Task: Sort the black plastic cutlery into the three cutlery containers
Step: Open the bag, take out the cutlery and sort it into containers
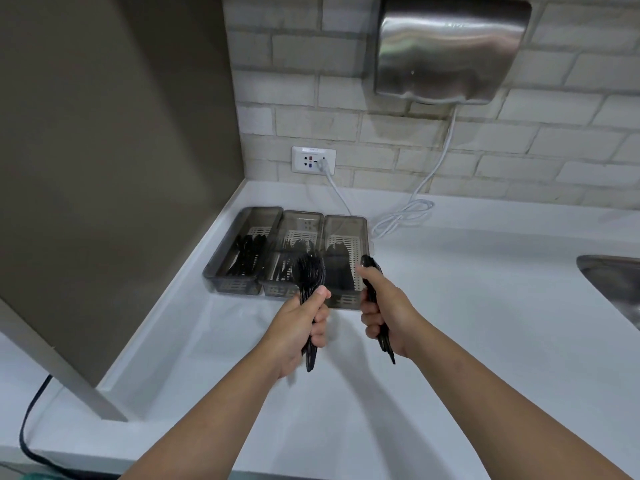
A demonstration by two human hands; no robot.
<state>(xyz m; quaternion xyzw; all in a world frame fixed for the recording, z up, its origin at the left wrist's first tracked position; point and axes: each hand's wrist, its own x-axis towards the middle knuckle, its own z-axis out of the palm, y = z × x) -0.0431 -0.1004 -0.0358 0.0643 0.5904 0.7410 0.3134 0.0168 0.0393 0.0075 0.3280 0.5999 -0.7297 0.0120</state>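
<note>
Three smoky translucent cutlery containers stand side by side on the white counter: the left container (258, 213), the middle container (304, 216) and the right container (346, 221). Each holds some black plastic cutlery. My left hand (304, 329) is shut on a bundle of black forks (308, 271), heads up, just in front of the middle container. My right hand (386, 306) is shut on a bundle of black spoons (370, 262), beside the right container's near right corner.
A grey cabinet panel (104, 168) rises at the left. A wall socket (313, 160) and a white cord (401, 216) lie behind the containers, under a steel hand dryer (450, 46). A steel sink (616, 275) sits at the right. A black cable (31, 427) runs at the lower left.
</note>
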